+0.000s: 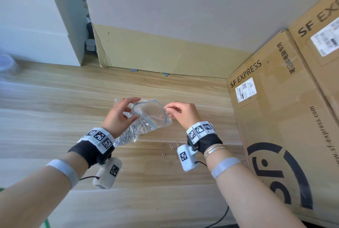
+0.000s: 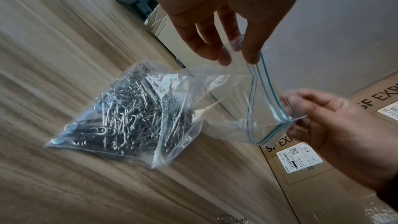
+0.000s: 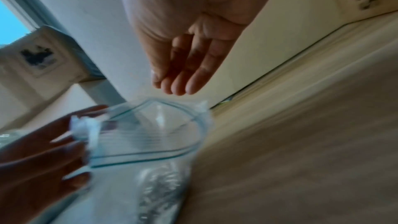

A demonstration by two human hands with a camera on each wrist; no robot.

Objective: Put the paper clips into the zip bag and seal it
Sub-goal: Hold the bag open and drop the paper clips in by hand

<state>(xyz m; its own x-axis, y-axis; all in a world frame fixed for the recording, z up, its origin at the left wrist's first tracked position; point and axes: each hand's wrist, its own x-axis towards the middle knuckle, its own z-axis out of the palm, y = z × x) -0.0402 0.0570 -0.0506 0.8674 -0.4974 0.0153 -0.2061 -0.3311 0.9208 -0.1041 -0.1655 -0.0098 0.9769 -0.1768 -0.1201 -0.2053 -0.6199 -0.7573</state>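
**A:** Where is the bag from where you sit?

**B:** In the head view I see the zip bag point(image 1: 146, 117) at the centre of the frame, its lower end resting on the wooden table point(image 1: 55, 99) and its mouth lifted and gaping, the blue zip line curving round the opening. My left hand point(image 1: 119, 116) sits at the left edge of the mouth. In the left wrist view, thumb and fingers pinch the clear rim beside the zip strip.

**A:** And the other hand?

**B:** My right hand point(image 1: 181, 112) is at the right edge of the mouth, fingers curled. The left wrist view shows it gripping the corner of the bag where the zip line ends. The right wrist view is blurred; there the fingers point(image 3: 183, 77) hang just above the opening, and I cannot tell whether they hold anything besides.

**A:** The clips?

**B:** A heap of paper clips point(image 2: 120, 118) fills the bag's bottom, lying on the table in the left centre of the left wrist view. A few loose clips point(image 1: 172, 145) lie on the table below the bag, just left of my right wrist in the head view.

**A:** Anything else nearby?

**B:** Cardboard boxes point(image 1: 275, 117) marked SF EXPRESS stand along the right side.
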